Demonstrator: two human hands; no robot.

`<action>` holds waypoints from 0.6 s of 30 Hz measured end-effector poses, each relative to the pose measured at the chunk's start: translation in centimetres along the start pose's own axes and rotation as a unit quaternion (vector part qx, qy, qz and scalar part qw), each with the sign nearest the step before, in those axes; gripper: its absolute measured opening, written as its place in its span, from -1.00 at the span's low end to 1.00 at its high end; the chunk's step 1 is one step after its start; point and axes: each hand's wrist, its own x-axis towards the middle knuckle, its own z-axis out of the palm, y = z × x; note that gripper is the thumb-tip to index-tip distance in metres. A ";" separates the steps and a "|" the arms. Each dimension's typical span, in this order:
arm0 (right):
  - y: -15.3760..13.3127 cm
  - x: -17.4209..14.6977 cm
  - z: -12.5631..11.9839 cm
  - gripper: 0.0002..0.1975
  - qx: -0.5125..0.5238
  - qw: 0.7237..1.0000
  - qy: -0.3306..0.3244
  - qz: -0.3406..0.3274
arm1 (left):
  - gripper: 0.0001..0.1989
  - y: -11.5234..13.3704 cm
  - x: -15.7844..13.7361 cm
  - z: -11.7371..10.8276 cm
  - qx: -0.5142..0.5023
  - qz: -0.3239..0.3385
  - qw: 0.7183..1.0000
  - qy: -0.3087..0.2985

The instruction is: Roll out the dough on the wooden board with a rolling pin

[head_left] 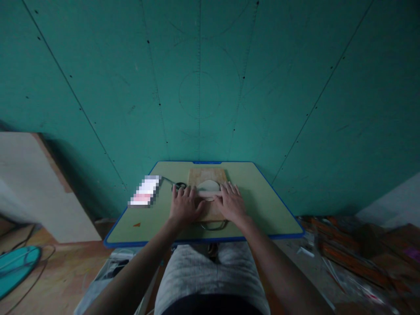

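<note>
A pale rolling pin point(209, 194) lies crosswise on a flattened round of dough point(210, 185), on a wooden cutting board point(207, 172). My left hand point(185, 204) rests flat over the pin's left end, fingers stretched forward and thumb pointing inward. Over the right end lies my right hand point(232, 202), its fingers also stretched out and its thumb near the pin's middle. Both ends of the pin are hidden under my hands. A strip of dough shows on the near side of the pin.
The board lies on a small pale table point(269, 214) with a blue rim. Dark-handled scissors point(179, 186) lie beyond my left hand, next to a pixelated bright rectangle point(144, 191). A metal handle point(214, 226) shows at the board's near end. A green wall point(210, 87) stands behind.
</note>
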 end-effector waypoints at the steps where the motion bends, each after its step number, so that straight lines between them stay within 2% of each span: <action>1: 0.0 0.1 -0.1 -0.38 -0.002 1.000 -0.004 0.001 | -0.35 -0.1 0.1 0.0 0.003 0.009 1.000 -0.003; 4: 0.0 0.8 -0.6 -0.37 -0.005 1.000 -0.026 0.006 | -0.31 -0.6 1.0 0.0 0.019 0.019 0.999 -0.023; 8: 0.3 2.5 -1.2 -0.44 0.001 0.997 -0.078 0.006 | -0.42 -0.8 2.4 -0.2 0.030 0.016 0.998 -0.052; 13: 0.9 4.8 -1.3 -0.45 -0.002 0.991 -0.130 -0.002 | -0.47 -1.0 3.8 -0.4 0.019 0.010 0.996 -0.084; 18: 1.4 6.8 -1.0 -0.46 -0.015 0.988 -0.155 -0.002 | -0.53 -1.3 5.1 -0.3 0.000 0.006 0.996 -0.088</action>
